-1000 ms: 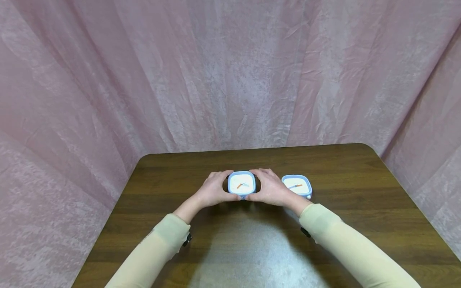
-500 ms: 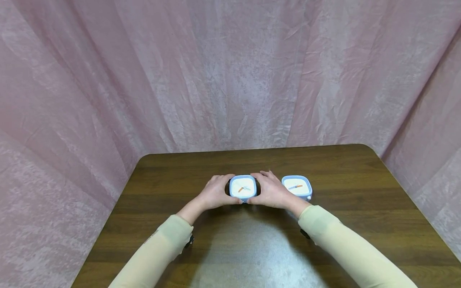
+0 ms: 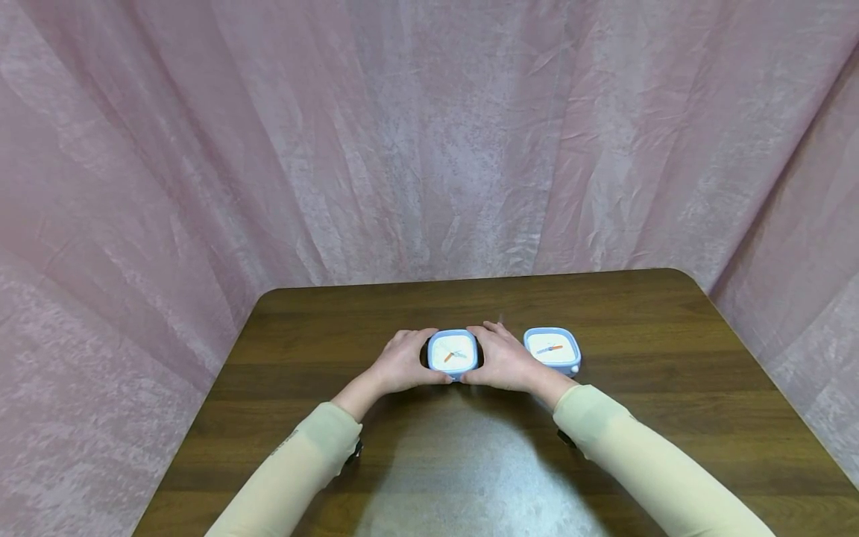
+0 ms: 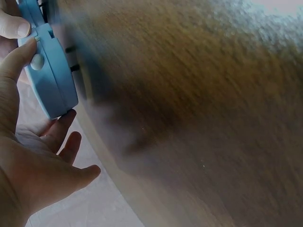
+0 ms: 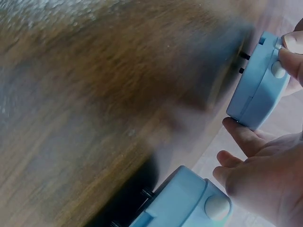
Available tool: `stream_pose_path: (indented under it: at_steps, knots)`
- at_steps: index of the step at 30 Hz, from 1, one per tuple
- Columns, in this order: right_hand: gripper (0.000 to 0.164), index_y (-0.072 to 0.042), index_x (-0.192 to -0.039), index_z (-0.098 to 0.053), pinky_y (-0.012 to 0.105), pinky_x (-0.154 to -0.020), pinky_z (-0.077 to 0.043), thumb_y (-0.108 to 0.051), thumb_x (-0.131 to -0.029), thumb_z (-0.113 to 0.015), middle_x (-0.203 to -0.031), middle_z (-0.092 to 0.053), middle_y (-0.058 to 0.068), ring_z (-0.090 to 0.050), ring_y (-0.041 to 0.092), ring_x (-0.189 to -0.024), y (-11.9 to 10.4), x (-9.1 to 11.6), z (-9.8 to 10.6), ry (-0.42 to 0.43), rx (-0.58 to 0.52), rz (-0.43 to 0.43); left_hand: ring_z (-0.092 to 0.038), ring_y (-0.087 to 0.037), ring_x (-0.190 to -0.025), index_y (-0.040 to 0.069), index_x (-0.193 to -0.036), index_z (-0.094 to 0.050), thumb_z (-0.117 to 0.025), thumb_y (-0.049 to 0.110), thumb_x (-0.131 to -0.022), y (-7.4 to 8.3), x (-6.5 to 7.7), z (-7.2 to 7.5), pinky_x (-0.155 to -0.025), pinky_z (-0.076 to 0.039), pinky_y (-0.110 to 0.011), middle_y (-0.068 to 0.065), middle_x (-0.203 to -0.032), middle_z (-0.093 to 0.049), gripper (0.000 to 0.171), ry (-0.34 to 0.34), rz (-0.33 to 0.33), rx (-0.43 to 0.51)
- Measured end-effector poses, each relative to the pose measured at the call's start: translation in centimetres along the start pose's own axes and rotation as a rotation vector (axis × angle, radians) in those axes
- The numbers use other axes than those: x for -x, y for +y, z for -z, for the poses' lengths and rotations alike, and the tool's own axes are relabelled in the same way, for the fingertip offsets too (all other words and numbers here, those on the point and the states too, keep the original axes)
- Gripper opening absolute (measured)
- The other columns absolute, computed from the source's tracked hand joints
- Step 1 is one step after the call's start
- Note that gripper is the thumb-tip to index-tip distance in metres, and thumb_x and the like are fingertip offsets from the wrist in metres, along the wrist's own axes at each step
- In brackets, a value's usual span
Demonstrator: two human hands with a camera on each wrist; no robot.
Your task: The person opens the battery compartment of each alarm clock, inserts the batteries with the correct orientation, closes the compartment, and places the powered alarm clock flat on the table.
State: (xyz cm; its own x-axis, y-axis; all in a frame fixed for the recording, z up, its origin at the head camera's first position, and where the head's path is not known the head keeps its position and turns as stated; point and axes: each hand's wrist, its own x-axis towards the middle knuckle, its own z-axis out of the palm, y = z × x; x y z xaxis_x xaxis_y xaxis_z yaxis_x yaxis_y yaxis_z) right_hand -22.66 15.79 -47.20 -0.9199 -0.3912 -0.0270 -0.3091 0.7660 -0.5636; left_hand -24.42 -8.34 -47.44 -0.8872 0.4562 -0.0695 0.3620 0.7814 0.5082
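A small light-blue clock (image 3: 453,349) with a white face and orange hand is held between both my hands, face up. My left hand (image 3: 403,362) grips its left side, thumb at the near edge and fingertips at the far edge. On the opposite side my right hand (image 3: 506,360) grips it the same way. In the left wrist view the clock's blue side (image 4: 54,78) shows a white knob near the thumb and small black pegs underneath. Whether those pegs touch the table is unclear. A similar clock (image 3: 552,345) lies face up beyond my right wrist.
The wooden table (image 3: 322,321) has rounded far corners. Pink curtains (image 3: 429,149) hang behind it and along both sides. In the right wrist view, the second clock (image 5: 182,201) stands close to my right hand, at the bottom.
Both hands and the held clock have moved slightly toward me and a little to the right, slowing by now. The second clock stays in place.
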Motion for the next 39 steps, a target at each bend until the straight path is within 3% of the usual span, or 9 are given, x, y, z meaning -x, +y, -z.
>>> stream_pose_path:
  at_steps: [15, 32, 39]
  knots:
    - [0.098, -0.003, -0.156, -0.038, 0.059, -0.113, -0.032, -0.045, -0.08, -0.082, -0.157, -0.04, 0.022, -0.026, 0.039, -0.15, -0.23, -0.1, -0.15, -0.032, -0.004, -0.014, -0.04, -0.032, -0.137, 0.012, -0.155, -0.044, -0.085, 0.057, -0.077, 0.06, -0.02, 0.12, -0.11, -0.034, -0.054, -0.006, -0.149, -0.053, 0.099, -0.014, 0.009, -0.005]
    - [0.101, -0.001, -0.162, -0.022, 0.058, -0.116, -0.027, -0.046, -0.088, -0.075, -0.164, -0.028, 0.02, -0.018, 0.037, -0.153, -0.67, 0.05, -0.2, -0.093, -0.04, -0.059, -0.034, -0.036, -0.144, 0.011, -0.163, -0.027, -0.076, 0.062, -0.084, 0.07, 0.05, 0.14, -0.112, -0.032, -0.059, -0.01, -0.158, -0.043, 0.106, -0.068, 0.041, -0.003]
    - [0.101, -0.004, -0.163, -0.018, 0.061, -0.116, -0.024, -0.045, -0.089, -0.074, -0.167, -0.023, 0.016, -0.013, 0.035, -0.155, -0.76, 0.5, 0.36, -0.094, -0.07, -0.045, -0.03, -0.036, -0.147, 0.016, -0.165, -0.021, -0.069, 0.069, -0.085, -0.01, 0.36, 0.49, -0.114, -0.029, -0.06, -0.008, -0.162, -0.037, 0.107, -0.07, 0.041, 0.009]
